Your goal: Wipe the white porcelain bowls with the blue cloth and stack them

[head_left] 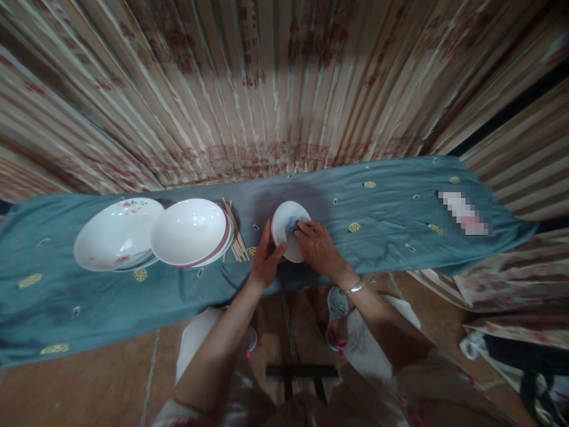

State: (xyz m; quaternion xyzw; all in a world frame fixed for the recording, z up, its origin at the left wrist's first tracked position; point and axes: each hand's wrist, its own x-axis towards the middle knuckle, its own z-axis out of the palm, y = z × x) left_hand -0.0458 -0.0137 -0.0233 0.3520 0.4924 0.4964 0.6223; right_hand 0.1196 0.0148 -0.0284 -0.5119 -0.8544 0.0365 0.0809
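Observation:
A small white bowl [288, 210] is in front of me near the middle of the table, with its inside facing up. My left hand [267, 258] grips its left rim, the thumb over the near edge and the fingers along the outside. A crumpled blue-grey cloth [292, 223] is pressed against the inside of the bowl. My right hand [317, 243] holds that cloth with bent fingers and wears a silver bracelet at the wrist. Part of the cloth is hidden beneath the fingers.
Left of the bowl lie several wooden chopsticks [237, 234]. Beside them stands a stack of white bowls [189, 231], then a stack of larger floral bowls [120, 234]. A blurred-out item [464, 213] lies on the green tablecloth [382, 207] at right. Pleated curtains [284, 89] hang behind.

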